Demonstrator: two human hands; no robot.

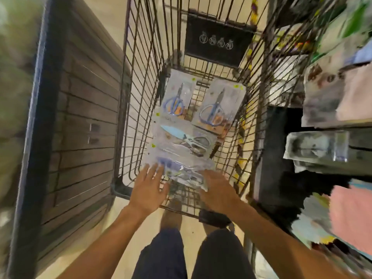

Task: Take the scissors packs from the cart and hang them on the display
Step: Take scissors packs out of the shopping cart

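Several clear scissors packs lie on the floor of a wire shopping cart [128, 81]. Two packs with blue-handled scissors sit at the far end, one on the left [177, 97] and one on the right [218, 106]. A pack with a pale blue blade [183, 138] lies across the middle. The nearest pack [182, 171] rests by the cart's near edge. My left hand [148, 190] hovers flat with fingers spread at that pack's left corner. My right hand [216, 191] lies over its right end; whether the fingers grip it is hidden.
A dark slatted display unit [80, 121] stands close on the left of the cart. Shelves of packaged goods [330, 101] crowd the right side, with pink cloth items [352, 214] lower down. My legs stand on the beige floor [191, 234] behind the cart.
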